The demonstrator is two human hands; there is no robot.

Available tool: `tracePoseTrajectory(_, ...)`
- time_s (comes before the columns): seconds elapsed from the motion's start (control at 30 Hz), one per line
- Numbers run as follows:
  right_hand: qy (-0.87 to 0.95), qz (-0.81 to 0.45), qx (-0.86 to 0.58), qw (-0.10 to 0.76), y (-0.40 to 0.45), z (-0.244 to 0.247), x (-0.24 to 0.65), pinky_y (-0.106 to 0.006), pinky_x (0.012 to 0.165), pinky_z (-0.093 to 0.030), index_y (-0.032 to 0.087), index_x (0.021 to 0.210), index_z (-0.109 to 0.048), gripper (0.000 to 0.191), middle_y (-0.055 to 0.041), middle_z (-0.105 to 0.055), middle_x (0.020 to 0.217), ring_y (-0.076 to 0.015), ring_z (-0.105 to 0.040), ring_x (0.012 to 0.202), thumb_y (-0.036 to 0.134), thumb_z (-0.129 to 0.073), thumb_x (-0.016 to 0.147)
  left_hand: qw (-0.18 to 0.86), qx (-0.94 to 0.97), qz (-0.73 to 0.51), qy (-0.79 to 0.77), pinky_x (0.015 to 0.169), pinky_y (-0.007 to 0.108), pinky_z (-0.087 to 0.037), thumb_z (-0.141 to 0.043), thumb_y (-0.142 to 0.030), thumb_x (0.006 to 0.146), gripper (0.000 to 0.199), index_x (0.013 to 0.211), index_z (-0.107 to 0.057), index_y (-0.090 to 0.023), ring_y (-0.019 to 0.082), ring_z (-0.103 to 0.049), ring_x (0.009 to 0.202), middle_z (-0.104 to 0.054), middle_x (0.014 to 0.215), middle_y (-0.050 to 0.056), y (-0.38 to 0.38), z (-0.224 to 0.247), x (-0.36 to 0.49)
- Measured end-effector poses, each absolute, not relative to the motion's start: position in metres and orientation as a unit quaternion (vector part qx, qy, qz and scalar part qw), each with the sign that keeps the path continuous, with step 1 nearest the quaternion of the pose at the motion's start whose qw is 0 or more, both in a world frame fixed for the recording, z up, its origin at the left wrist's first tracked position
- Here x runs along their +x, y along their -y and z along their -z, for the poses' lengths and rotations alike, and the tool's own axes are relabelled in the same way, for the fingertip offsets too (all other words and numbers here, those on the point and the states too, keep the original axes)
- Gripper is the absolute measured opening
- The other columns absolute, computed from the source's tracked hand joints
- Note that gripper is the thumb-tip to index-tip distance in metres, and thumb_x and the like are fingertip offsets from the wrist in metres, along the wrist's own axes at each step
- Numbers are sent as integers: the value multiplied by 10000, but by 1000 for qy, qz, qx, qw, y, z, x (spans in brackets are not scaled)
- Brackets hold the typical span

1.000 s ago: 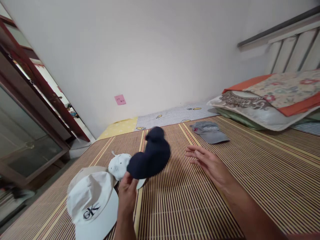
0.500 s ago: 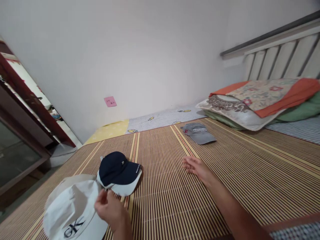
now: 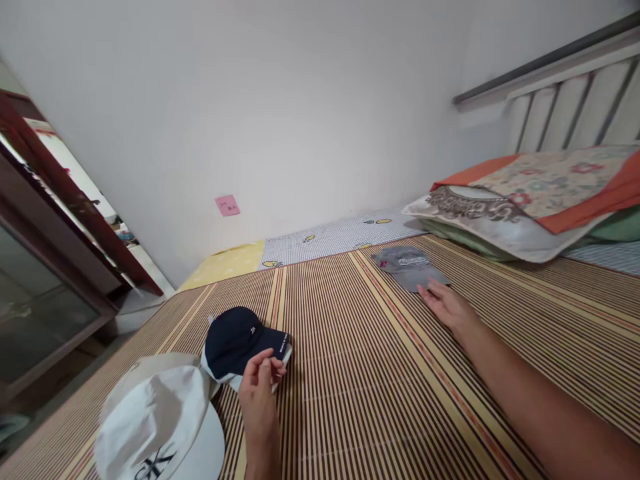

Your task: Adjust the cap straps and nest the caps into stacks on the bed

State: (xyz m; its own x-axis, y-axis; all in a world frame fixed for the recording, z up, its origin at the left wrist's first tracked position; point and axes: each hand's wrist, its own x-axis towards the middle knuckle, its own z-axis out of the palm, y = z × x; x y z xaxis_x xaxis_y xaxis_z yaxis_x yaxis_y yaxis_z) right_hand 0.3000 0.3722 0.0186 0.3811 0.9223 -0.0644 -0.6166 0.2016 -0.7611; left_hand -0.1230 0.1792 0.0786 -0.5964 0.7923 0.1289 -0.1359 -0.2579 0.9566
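My right hand (image 3: 447, 303) reaches to the front edge of the grey cap (image 3: 407, 267), its fingertips overlapping the brim. Its fingers are apart, and I cannot tell whether they touch the cloth. My left hand (image 3: 261, 380) is in front of the navy cap (image 3: 235, 341), covering part of its brim. The fingers are loosely bent and apart, with nothing seen in them. A white cap with black letters (image 3: 160, 417) lies at lower left, with a beige cap (image 3: 145, 370) partly hidden behind it. A white cap edge shows under the navy one.
All the caps lie on a striped bamboo mat (image 3: 340, 347) over a bed. Stacked pillows (image 3: 480, 207) stand at the right by the headboard (image 3: 570, 107). A wall with a pink note (image 3: 227, 205) closes the back, and a doorway opens at left.
My right hand has moved forward and right, from bare mat to the grey cap's brim. My left hand has moved from beside the white cap to the navy cap's brim. The view has shifted slightly.
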Motion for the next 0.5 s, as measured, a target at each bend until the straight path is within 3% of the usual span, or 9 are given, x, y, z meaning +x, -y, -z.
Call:
tracePoseTrajectory(0.1, 160, -517, -383, 749, -384, -26, 297, -341, 902, -592, 189, 824, -667, 122, -71, -674, 1108, -181, -680, 975, 83, -638, 876, 342, 309, -728, -507, 628, 237, -492, -849, -453, 678, 451, 979, -703, -151, 122, -633, 619, -715, 688, -13, -181, -80, -123)
tracePoseTrajectory(0.23, 134, -529, -388, 742, -370, -30, 287, -313, 898, -607, 214, 801, -649, 116, -64, -664, 1080, -171, -707, 939, 112, -651, 855, 381, 309, -720, -492, 612, 223, -484, -882, -466, 651, 460, 948, -718, -156, 118, -636, 620, -718, 690, -9, -183, -78, -122)
tracePoseTrajectory(0.4, 146, -571, -373, 717, -322, -27, 260, -393, 892, -635, 243, 771, -611, 148, -16, -660, 827, -193, -710, 797, 225, -722, 867, 436, 339, -684, -476, 620, 230, -470, -879, -506, 679, 455, 940, -741, -160, 122, -649, 633, -734, 718, 13, -183, -72, -108)
tracePoseTrajectory(0.5, 183, -608, -340, 694, -294, -30, 229, -450, 867, -639, 259, 725, -590, 225, 11, -628, 683, -210, -689, 710, 319, -763, 856, 491, 358, -643, -467, 679, 285, -500, -812, -613, 739, 530, 993, -774, -149, 189, -709, 769, -789, 852, 99, -180, -74, -90)
